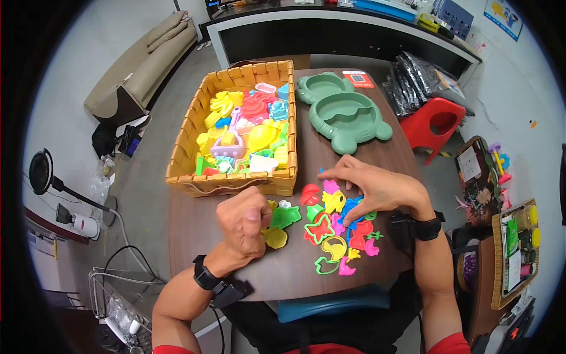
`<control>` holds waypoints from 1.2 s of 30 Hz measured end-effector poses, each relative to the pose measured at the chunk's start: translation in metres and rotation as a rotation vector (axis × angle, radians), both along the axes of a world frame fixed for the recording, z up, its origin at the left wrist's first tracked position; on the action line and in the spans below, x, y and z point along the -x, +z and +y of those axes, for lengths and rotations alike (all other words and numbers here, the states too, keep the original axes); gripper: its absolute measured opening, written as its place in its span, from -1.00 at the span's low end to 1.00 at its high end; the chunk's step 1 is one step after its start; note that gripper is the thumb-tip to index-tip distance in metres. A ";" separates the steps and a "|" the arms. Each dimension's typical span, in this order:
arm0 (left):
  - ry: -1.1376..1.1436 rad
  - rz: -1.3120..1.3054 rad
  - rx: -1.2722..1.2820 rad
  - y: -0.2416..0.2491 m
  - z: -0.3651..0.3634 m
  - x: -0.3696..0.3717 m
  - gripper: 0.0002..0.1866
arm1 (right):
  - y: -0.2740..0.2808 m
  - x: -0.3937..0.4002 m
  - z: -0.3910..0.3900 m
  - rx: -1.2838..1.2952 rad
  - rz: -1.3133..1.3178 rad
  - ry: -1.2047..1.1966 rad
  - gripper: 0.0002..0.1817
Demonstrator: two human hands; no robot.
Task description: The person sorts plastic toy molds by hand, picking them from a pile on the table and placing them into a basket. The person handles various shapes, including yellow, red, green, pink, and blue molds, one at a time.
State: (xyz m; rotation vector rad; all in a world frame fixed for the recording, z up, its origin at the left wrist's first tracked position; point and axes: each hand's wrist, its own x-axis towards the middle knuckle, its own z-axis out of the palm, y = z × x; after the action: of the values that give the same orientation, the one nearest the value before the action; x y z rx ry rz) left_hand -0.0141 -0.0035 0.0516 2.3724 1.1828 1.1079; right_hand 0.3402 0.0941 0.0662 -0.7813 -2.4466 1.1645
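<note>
My left hand is closed above the table, beside a green mold and a yellow round mold; what it holds, if anything, is hidden. Over a pile of small colorful molds, my right hand has its fingers apart, its thumb near a blue piece. The pile includes a yellow piece, a red piece, a green butterfly outline, a yellow ring-like piece and a pink piece.
Behind my left hand stands a woven basket full of colorful toys. A green bear-shaped tray and a red card lie on the brown table. To the right are a red stool and a wicker tray.
</note>
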 end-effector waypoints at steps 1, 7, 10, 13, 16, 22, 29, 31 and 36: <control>0.005 0.011 0.003 0.001 0.002 -0.003 -0.76 | -0.001 0.003 -0.003 0.000 0.008 0.002 -0.39; -0.008 0.052 0.000 0.004 0.005 -0.006 -0.81 | -0.001 0.021 -0.006 -0.024 0.031 -0.028 -0.45; -0.019 0.060 -0.006 0.002 0.003 -0.008 -0.83 | -0.002 0.023 -0.008 -0.040 0.031 -0.047 -0.47; -0.019 0.057 -0.010 0.001 0.002 -0.007 -0.84 | -0.005 0.028 -0.014 -0.055 0.019 -0.056 -0.50; -0.015 0.050 -0.013 0.000 0.002 -0.007 -0.84 | -0.005 0.028 -0.011 -0.068 0.003 -0.061 -0.52; -0.003 0.039 -0.020 -0.001 0.006 -0.013 -0.82 | -0.006 0.027 -0.006 -0.078 0.017 -0.069 -0.55; 0.015 0.023 -0.022 -0.004 0.005 -0.015 -0.76 | -0.006 0.030 -0.010 0.043 0.166 -0.076 -0.57; 0.018 0.020 -0.019 -0.005 0.004 -0.014 -0.74 | -0.006 0.032 -0.012 0.061 0.156 -0.066 -0.56; 0.021 0.012 -0.012 -0.007 0.002 -0.012 -0.69 | -0.005 0.035 -0.013 0.084 0.118 -0.038 -0.55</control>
State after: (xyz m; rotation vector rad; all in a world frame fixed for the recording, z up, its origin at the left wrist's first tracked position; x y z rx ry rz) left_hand -0.0022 -0.0016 0.0442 2.3842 1.2108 1.1122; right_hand 0.3053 0.0808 0.0616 -0.7568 -2.2907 1.2694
